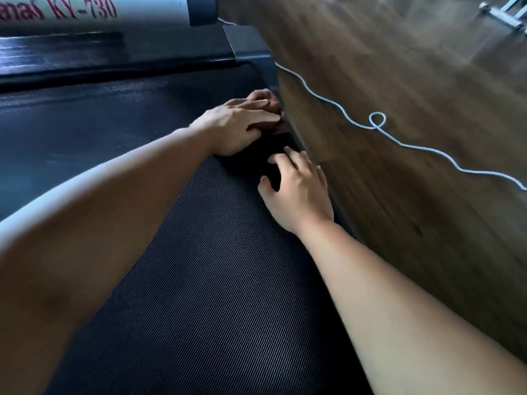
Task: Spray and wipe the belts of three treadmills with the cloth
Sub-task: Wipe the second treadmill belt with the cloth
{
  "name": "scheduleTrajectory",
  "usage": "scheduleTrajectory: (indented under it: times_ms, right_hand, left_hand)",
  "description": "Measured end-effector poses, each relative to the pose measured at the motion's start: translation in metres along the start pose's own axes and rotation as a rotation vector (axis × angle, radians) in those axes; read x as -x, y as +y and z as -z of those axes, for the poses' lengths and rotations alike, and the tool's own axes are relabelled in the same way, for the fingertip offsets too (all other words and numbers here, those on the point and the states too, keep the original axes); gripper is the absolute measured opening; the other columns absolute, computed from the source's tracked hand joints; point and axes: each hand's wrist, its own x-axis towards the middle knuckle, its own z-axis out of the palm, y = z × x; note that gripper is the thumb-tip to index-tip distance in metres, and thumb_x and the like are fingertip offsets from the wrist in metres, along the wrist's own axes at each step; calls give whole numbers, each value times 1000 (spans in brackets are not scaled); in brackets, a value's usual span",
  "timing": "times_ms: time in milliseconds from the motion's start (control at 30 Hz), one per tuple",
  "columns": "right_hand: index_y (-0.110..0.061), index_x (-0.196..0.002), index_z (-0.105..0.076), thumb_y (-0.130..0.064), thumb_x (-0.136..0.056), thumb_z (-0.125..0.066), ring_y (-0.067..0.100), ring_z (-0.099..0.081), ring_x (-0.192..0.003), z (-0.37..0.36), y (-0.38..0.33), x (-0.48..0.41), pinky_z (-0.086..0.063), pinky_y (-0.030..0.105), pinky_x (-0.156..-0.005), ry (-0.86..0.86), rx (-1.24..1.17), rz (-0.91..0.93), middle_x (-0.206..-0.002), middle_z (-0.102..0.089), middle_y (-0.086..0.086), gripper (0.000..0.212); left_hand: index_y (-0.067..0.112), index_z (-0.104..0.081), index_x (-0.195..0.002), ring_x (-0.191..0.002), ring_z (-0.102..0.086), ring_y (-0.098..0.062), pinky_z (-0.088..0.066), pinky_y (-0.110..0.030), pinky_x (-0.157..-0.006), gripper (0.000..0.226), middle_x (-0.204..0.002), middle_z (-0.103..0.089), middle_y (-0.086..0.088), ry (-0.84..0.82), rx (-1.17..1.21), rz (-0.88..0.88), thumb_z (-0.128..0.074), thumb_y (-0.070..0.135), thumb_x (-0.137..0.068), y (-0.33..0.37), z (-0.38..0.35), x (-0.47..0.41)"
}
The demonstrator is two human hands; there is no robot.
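Note:
The black ribbed treadmill belt (199, 280) fills the lower middle of the head view. A dark brown cloth (266, 96) lies on the belt at its right edge, near the front cover. My left hand (236, 128) presses flat on the cloth with straight fingers. Just behind it, my right hand (298, 195) rests with spread fingers on the darker near part of the cloth, beside the side rail. No spray bottle is in view.
The treadmill's grey motor cover (114, 52) and a white upright marked "KY-730" (85, 10) stand ahead. A white cable (376, 121) snakes across the wooden floor (427, 195) on the right. A metal frame part (502, 12) shows at the top right.

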Motion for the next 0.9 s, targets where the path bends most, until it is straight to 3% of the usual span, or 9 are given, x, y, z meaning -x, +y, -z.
scheduleTrajectory:
  times_ms: [133, 267, 433, 600, 900]
  right_hand:
    - [-24, -128, -56, -38, -92, -56, 24, -30, -145, 15, 19, 25, -25, 44, -118, 19, 35, 27, -149, -45, 1, 39]
    - [-22, -129, -58, -35, -93, -57, 25, -34, -142, 31, 43, 72, -27, 39, -116, 30, 77, 16, -146, -48, 1, 38]
    - [-20, -130, -57, -33, -93, -57, 25, -40, -139, 43, 55, 122, -33, 43, -113, 49, 79, -16, -144, -50, 3, 39]
    - [-20, -129, -58, -31, -93, -58, 23, -44, -135, 53, 56, 162, -35, 41, -111, 83, 73, -56, -142, -51, 3, 38]
    - [-19, -130, -56, -28, -93, -59, 30, -47, -131, 57, 68, 237, -39, 48, -108, 71, 155, -118, -140, -53, 9, 39]
  left_hand:
    - [65, -36, -139, -151, -26, -11, -32, -44, -120, 61, -161, -27, 27, 14, 21, -13, -32, 56, -79, 17, -10, 24]
    - [59, -40, -143, -152, -25, -15, -27, -42, -122, 55, -162, -26, 25, 8, 15, -28, -49, 40, -92, 43, -18, 48]
    - [58, -38, -145, -153, -22, -17, -24, -40, -124, 55, -165, -23, 19, -27, 12, -57, -51, 36, -96, 83, -26, 84]
    - [54, -38, -148, -153, -18, -16, -10, -25, -122, 54, -166, -22, 15, -36, -7, -69, -52, 34, -99, 128, -33, 126]
    - [51, -39, -149, -154, -17, -17, -12, -28, -124, 53, -166, -24, 10, -24, 2, -56, -51, 35, -99, 185, -48, 179]
